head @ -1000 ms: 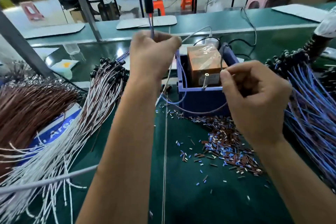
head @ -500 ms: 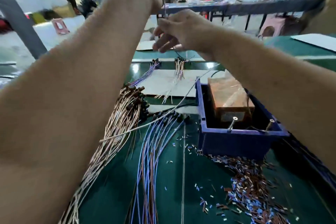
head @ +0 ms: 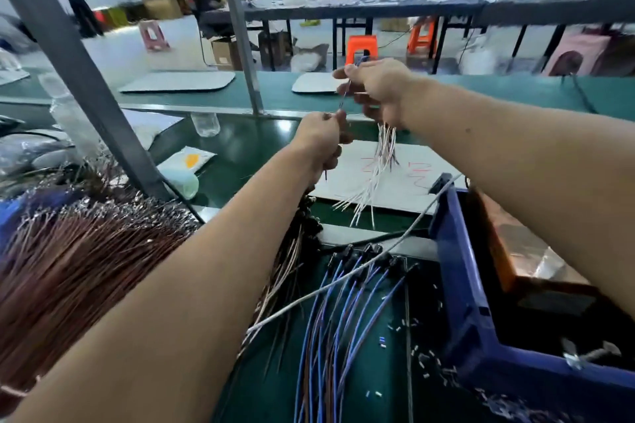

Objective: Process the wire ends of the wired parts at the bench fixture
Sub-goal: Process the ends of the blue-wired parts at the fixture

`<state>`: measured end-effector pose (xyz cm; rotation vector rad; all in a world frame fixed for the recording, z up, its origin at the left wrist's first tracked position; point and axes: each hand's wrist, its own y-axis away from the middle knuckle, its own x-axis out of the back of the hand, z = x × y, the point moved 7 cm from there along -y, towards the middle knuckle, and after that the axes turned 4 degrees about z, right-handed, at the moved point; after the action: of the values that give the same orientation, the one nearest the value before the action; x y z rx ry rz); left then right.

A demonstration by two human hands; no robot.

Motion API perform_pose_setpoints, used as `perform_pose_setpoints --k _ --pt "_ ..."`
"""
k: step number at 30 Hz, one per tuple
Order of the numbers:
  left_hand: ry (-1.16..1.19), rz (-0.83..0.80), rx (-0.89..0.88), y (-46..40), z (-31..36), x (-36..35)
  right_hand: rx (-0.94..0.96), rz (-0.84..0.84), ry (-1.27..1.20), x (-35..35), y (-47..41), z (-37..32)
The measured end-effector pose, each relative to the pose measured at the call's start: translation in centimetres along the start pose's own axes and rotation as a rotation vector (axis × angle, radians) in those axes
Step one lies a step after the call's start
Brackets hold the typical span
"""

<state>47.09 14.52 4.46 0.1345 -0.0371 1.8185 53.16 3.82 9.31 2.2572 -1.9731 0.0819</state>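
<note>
Above the worktop (head: 240,148), away from the blue fixture tray (head: 460,285) where work was lately done, one blue-wired part (head: 344,96) is pinched between left hand (head: 323,137) and right hand (head: 374,89), the right also grasping a white-wired bundle (head: 383,154), suggesting sorting.

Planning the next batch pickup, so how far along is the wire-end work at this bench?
Done: cut insulation bits litter the mat beside the blue fixture tray. In hand: the right hand grips a bunch of white wires, and the left hand pinches a single wire with it. Left: a large brown wire pile and blue wires, whose ends I cannot judge.
</note>
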Motion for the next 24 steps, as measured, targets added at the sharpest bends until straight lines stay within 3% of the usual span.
perform_pose_setpoints --k 3,6,9,12,16,24 --pt "-0.38 0.161 -0.192 -3.2 0.4 4.0 -0.039 0.054 -0.209 -1.0 -4.0 -0.3" --pt "-0.717 0.19 -0.283 -6.1 0.8 7.4 -0.106 0.069 -0.519 -2.2 -7.9 -0.4" --pt "-1.088 0.177 -0.182 -9.2 -1.8 10.0 -0.138 0.153 -0.455 -3.5 -10.8 1.3" --pt "-1.33 0.048 -0.002 -11.0 -6.2 11.3 -0.248 0.142 -0.3 -5.6 -12.2 4.6" --pt "-1.368 0.035 0.106 -12.0 -9.6 12.1 -0.328 0.07 -0.075 -8.2 -12.3 7.3" --pt "-1.238 0.088 0.185 -9.1 -8.1 12.0 -0.282 0.099 -0.029 -9.4 -11.0 7.7"
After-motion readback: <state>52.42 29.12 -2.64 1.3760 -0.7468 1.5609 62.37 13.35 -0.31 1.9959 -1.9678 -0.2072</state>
